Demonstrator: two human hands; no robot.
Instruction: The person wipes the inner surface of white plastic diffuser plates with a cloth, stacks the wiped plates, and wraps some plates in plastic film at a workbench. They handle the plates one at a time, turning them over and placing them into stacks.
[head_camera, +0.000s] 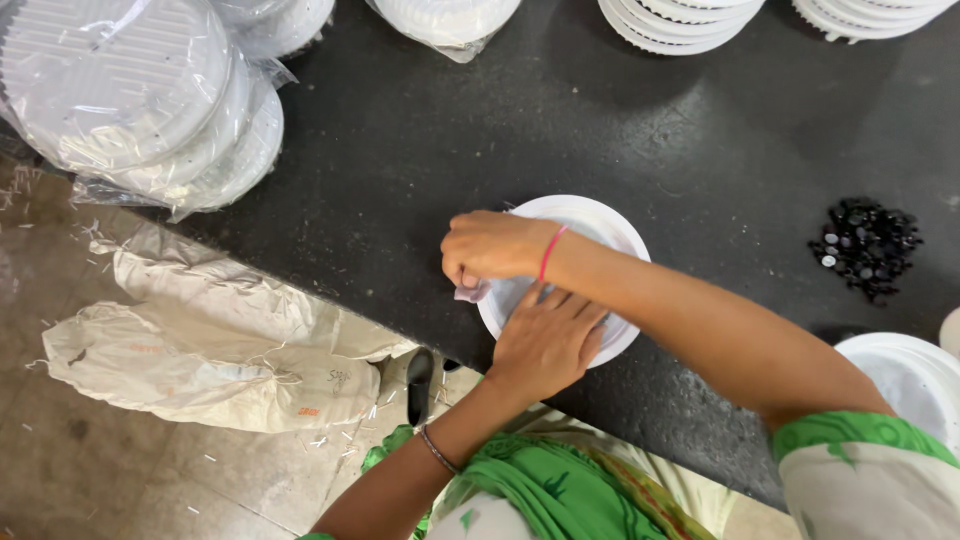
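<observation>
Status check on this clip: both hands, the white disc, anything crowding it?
Left hand flat on white disc, pinning it. Right hand pinching something small at disc's left edge. Black table bare around it; pile of small black parts well off.

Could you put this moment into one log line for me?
left hand: flat on white disc | right hand: pinching small pale piece at disc edge | surface: dark table | nearby: black buttons

A clear plastic bag (150, 100) of stacked white ribbed discs lies at the tabletop's (560, 130) upper left corner, partly overhanging the edge. A second clear bag (445, 25) holding white discs sits at the top middle. On the floor (90, 470) lie crumpled off-white woven sacks (200, 340) with small orange markings.
</observation>
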